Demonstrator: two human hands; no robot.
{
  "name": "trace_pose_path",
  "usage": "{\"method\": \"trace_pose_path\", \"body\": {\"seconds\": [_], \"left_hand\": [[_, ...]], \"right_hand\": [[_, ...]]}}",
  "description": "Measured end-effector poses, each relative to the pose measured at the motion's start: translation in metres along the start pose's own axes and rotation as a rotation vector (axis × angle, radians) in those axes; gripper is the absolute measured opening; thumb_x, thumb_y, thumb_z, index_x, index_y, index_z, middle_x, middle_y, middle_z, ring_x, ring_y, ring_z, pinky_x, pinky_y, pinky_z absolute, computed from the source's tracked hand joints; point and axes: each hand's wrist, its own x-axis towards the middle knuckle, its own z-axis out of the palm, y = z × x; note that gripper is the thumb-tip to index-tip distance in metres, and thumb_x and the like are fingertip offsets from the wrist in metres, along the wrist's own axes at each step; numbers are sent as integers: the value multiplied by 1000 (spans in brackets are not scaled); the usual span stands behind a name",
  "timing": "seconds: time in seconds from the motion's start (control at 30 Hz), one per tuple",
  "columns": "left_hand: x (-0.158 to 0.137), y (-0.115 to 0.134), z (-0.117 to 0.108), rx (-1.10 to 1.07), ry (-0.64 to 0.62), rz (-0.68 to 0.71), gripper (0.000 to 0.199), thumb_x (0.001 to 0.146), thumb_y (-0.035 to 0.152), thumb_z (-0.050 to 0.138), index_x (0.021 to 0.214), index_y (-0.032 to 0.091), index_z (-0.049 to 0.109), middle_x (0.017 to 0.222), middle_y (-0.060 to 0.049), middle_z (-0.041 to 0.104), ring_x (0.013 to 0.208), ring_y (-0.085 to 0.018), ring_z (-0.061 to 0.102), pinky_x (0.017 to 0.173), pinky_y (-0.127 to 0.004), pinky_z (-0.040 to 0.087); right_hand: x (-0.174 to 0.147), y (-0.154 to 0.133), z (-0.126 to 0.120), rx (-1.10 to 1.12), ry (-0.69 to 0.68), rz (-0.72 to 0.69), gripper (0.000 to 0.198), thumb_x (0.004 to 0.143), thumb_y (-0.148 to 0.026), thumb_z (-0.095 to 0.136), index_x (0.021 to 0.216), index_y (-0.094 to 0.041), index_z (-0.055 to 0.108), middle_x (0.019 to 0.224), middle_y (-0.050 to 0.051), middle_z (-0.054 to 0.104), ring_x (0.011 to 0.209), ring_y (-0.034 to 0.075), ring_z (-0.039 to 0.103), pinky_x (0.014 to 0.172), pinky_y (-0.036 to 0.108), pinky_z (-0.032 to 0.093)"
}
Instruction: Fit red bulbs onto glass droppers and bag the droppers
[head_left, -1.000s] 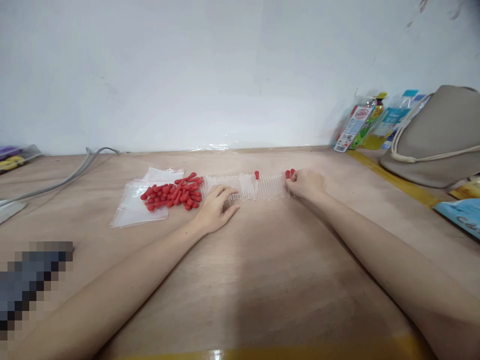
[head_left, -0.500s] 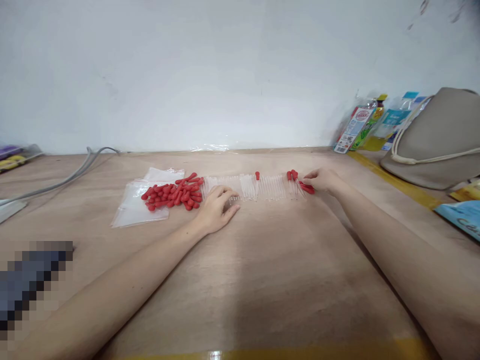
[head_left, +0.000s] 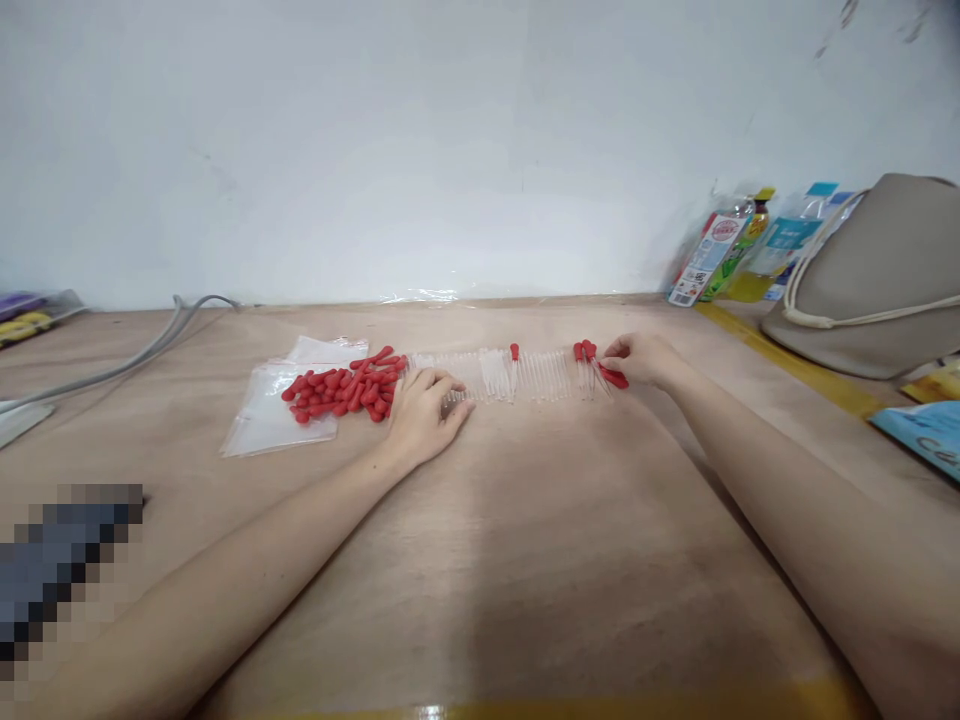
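Note:
A row of thin clear glass dropper tubes (head_left: pixel 544 373) lies side by side across the table. My left hand (head_left: pixel 426 412) rests over the left end of this row, fingers spread and slightly bent, thumb apart. Just left of it is a heap of red rubber bulbs (head_left: pixel 341 388), partly on clear plastic bags (head_left: pixel 259 410). One red-capped dropper (head_left: pixel 514 355) lies within the row. At the right end are several more droppers with red bulbs (head_left: pixel 579 352). There my right hand (head_left: pixel 641 360) pinches at a red-bulbed dropper (head_left: pixel 616 378), its fingertips partly covering the bulb.
Bottles and a carton (head_left: pixel 705 262) stand against the wall at the back right, beside a grey-brown drawstring bag (head_left: pixel 870 280). A blue packet (head_left: pixel 919 435) lies at the right edge. A grey cable (head_left: pixel 150 345) runs along the left. Yellow tape (head_left: pixel 787 360) marks the table.
My left hand has slid slightly left along the tubes towards the red bulbs. My right hand has shifted a little left and down onto the red-bulbed droppers.

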Motion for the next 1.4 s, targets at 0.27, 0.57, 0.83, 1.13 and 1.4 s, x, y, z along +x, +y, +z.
{"method": "trace_pose_path", "body": {"seconds": [0.27,0.57,0.83,1.13,1.4], "left_hand": [[29,11,10,110,-15,-216,15,76,34,55,72,20,60,93,-6,58,95,-27,45,84,-45,34],[73,23,34,262,-220,-458,37,70,47,51,81,15,67,102,-15,52,103,-32,40,87,-42,32],[84,20,37,293,-295,-513,42,69,45,50,84,10,67,102,-21,53,104,-35,40,84,-43,34],[88,31,33,318,-354,-532,37,69,35,53,91,7,64,109,-23,54,107,-37,41,86,-46,32],[64,16,2,208,-319,-275,22,81,25,42,78,11,58,89,-17,60,92,-30,51,79,-40,40]], "right_hand": [[6,7,5,16,-39,-9,7,68,-25,63,69,-18,64,65,1,64,59,13,56,53,23,38],[-7,-14,-8,-108,76,-17,8,71,-28,59,74,-20,61,79,5,65,76,20,57,62,29,38],[-17,-38,13,166,285,-152,12,78,-26,49,82,-18,58,80,6,66,75,20,58,68,33,40],[-60,-81,62,157,352,-694,23,83,-23,48,103,-18,59,94,9,63,90,24,53,80,41,36],[-67,-84,61,185,309,-764,16,86,-21,44,91,-20,60,90,6,62,88,21,53,78,36,34]]}}
